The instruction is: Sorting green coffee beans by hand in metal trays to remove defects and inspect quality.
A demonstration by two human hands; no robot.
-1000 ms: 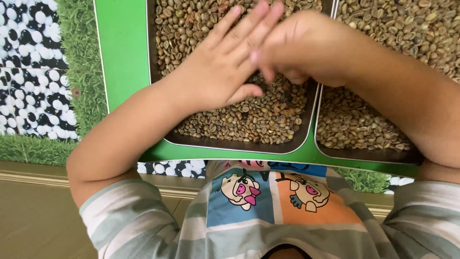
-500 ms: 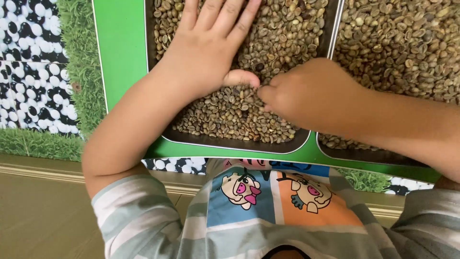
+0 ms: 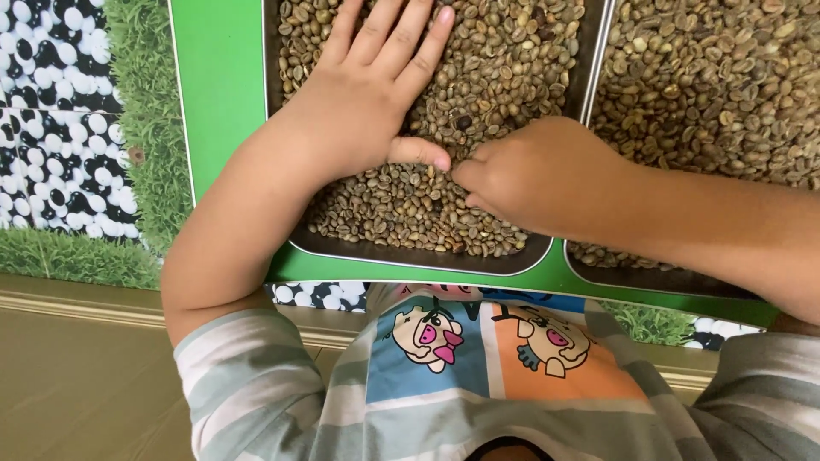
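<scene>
I see my left hand (image 3: 363, 102) lying flat and released on the green coffee beans (image 3: 504, 77) in the left tray (image 3: 418, 253), fingers spread toward the far side and the thumb stretched out sideways, its tip almost meeting my right hand (image 3: 534, 175). The right hand is curled with its fingertips pressed down into the same heap; I cannot tell whether it pinches a bean, since the fingers hide what is under them. One dark bean (image 3: 464, 122) shows among the pale ones just beyond the two hands. My right forearm crosses the near corner of the right tray (image 3: 658, 277), which is filled with slightly larger beans. Both metal trays sit side by side on a green mat (image 3: 218, 85) over the counter (image 3: 68, 384).
</scene>
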